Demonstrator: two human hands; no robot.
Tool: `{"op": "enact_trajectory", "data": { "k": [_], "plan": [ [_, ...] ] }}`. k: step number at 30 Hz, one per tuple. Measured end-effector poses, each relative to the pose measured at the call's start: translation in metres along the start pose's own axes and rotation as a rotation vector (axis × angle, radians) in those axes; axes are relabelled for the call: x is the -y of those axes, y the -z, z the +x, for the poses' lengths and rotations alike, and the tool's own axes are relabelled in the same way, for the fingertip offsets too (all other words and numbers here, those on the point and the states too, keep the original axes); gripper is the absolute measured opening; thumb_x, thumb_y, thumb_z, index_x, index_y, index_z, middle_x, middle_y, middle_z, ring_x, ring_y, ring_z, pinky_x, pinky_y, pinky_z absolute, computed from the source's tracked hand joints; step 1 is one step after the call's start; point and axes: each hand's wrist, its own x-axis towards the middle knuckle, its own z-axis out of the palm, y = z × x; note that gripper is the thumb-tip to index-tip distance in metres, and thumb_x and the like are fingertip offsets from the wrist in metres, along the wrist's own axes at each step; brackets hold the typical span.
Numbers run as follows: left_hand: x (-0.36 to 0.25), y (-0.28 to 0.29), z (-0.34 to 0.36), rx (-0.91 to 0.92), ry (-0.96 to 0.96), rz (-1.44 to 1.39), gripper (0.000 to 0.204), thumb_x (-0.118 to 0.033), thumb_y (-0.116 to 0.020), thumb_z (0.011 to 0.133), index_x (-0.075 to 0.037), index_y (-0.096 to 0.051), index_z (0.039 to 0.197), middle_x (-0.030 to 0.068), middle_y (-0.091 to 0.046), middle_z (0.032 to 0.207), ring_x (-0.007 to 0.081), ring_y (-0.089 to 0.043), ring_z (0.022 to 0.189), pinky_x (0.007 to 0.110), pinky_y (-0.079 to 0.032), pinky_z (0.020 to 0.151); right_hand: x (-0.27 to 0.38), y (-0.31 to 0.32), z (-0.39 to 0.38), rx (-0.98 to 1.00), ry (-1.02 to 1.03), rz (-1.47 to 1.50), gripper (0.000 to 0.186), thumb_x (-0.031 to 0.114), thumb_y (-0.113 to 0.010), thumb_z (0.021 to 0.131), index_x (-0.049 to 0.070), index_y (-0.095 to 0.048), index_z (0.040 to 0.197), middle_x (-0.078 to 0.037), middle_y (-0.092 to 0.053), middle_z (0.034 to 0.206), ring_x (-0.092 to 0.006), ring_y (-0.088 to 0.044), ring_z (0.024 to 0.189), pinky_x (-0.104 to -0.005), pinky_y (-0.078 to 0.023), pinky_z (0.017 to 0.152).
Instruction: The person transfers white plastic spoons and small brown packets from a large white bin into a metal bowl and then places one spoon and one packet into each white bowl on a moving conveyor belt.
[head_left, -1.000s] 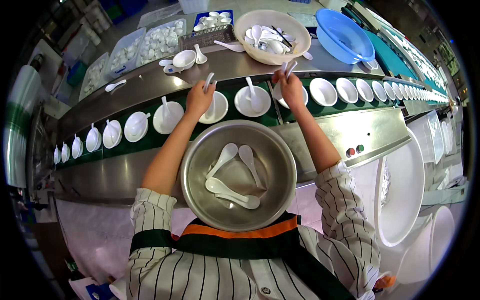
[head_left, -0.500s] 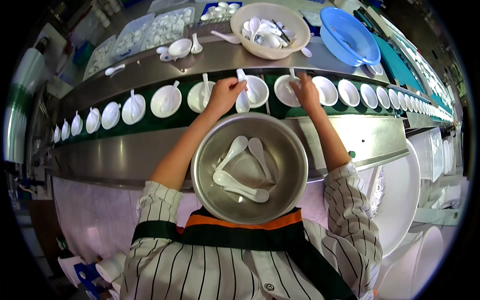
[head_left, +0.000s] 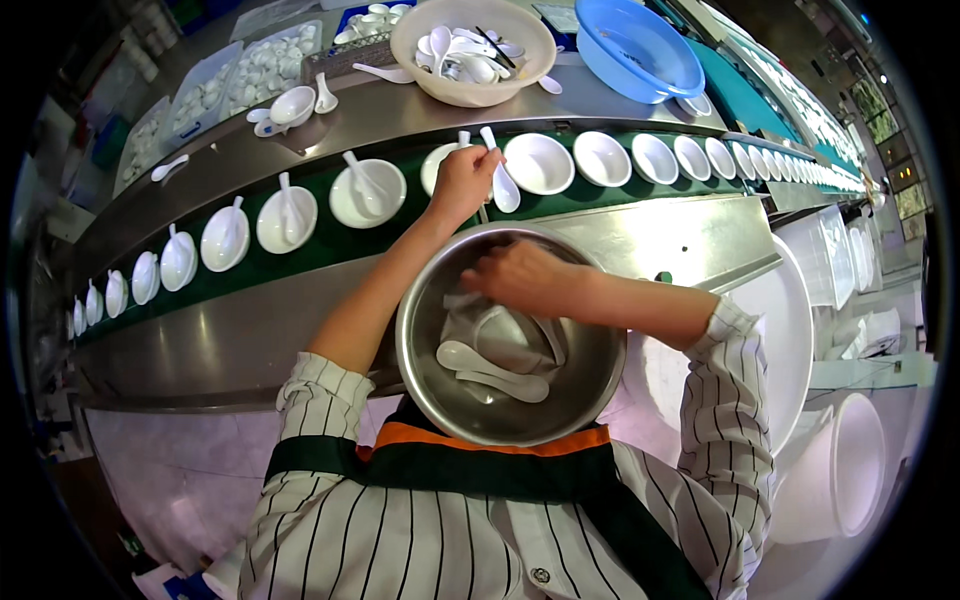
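Observation:
My left hand (head_left: 466,182) is closed, with a white soup spoon (head_left: 506,190) pinched by its handle and the spoon's head hanging down. Partly hidden behind this hand is a small white bowl (head_left: 433,170) with a spoon handle rising from it. My right hand (head_left: 520,278), blurred, is over the steel basin (head_left: 412,345) in front of my body, its fingers down near the spoons at the far side. Two overlapping white spoons (head_left: 490,372) lie in the basin's near part. Whether the right hand grips a spoon cannot be made out.
A green belt (head_left: 330,235) carries a row of white bowls; those to the left hold spoons, and a bowl (head_left: 538,164) to the right has none. Beyond stand a beige basin (head_left: 410,60) of spoons, a blue basin (head_left: 640,75) and clear tubs (head_left: 205,90). A white bucket (head_left: 830,470) stands lower right.
My right hand has left a bowl on the belt and come back over the steel basin. The bowls have shifted left along the belt. My left hand stays over the belt with a spoon.

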Motion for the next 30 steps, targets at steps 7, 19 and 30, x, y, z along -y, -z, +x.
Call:
{"op": "enact_trajectory", "data": {
  "k": [7, 19, 30],
  "plan": [
    [0.012, -0.033, 0.024, -0.014, 0.144, 0.142, 0.027, -0.019, -0.046, 0.088, 0.003, -0.06, 0.087, 0.008, -0.057, 0.067, 0.013, -0.053, 0.049, 0.025, -0.047, 0.045, -0.014, -0.024, -0.08, 0.071, 0.029, -0.02, 0.013, 0.015, -0.056, 0.072, 0.013, -0.059, 0.085, -0.005, -0.057, 0.088, -0.0177, -0.055, 0.086, -0.0292, -0.044, 0.066],
    [-0.088, -0.001, -0.036, -0.029, -0.153, 0.669, 0.024, -0.021, -0.063, 0.074, -0.001, -0.057, 0.085, 0.0133, -0.058, 0.084, 0.0298, -0.055, 0.079, 0.038, -0.045, 0.07, -0.149, 0.012, -0.074, -0.449, -0.43, 0.611, 0.037, 0.031, -0.065, 0.071, 0.001, -0.057, 0.092, -0.021, -0.061, 0.076, -0.0337, -0.06, 0.068, -0.04, -0.05, 0.064],
    [-0.073, -0.097, -0.136, 1.095, -0.389, 0.868, 0.02, -0.018, -0.06, 0.072, -0.003, -0.054, 0.084, 0.0095, -0.055, 0.075, 0.0269, -0.054, 0.077, 0.037, -0.04, 0.071, -0.199, -0.072, -0.036, -0.477, -0.828, 0.685, 0.05, 0.05, -0.057, 0.076, 0.001, -0.057, 0.087, -0.019, -0.063, 0.077, -0.0346, -0.061, 0.074, -0.043, -0.048, 0.067]
  ]
}}
